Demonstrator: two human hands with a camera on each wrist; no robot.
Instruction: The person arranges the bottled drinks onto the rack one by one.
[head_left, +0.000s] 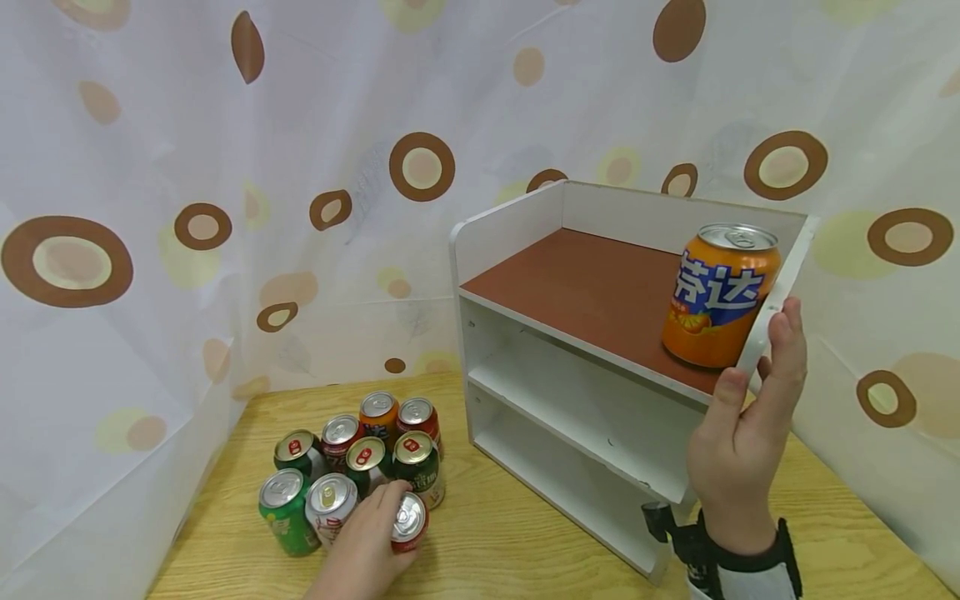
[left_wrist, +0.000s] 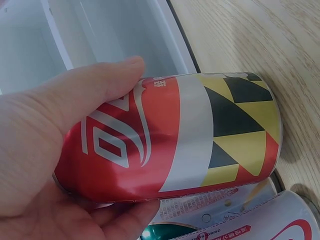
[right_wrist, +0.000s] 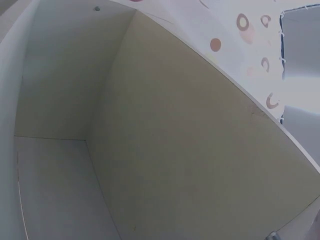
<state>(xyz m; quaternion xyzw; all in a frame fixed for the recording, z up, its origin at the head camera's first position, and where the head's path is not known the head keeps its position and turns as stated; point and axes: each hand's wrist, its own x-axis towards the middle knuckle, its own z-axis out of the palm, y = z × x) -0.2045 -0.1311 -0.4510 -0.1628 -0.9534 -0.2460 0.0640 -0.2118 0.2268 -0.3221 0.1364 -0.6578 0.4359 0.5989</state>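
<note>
In the head view, my left hand (head_left: pixel 367 537) holds a red cola can (head_left: pixel 409 521) at the front of a cluster of cans. The left wrist view shows the thumb and fingers round this cola can (left_wrist: pixel 165 140), which has a yellow and black pattern near one end. Against the right side panel of a white shelf unit (head_left: pixel 577 417), my right hand (head_left: pixel 746 442) rests with its fingers extended upward. An orange soda can (head_left: pixel 716 308) stands upright on the unit's brown top, beside that panel. The right wrist view shows the shelf's inside (right_wrist: pixel 175 135), not the fingers.
Several upright cans stand close together on the wooden table (head_left: pixel 510 533), among them a green can (head_left: pixel 288 521), a white can (head_left: pixel 330 508) and another orange can (head_left: pixel 378 417). The shelf unit has raised edges round its top and two compartments below. A patterned curtain (head_left: pixel 337 125) hangs behind.
</note>
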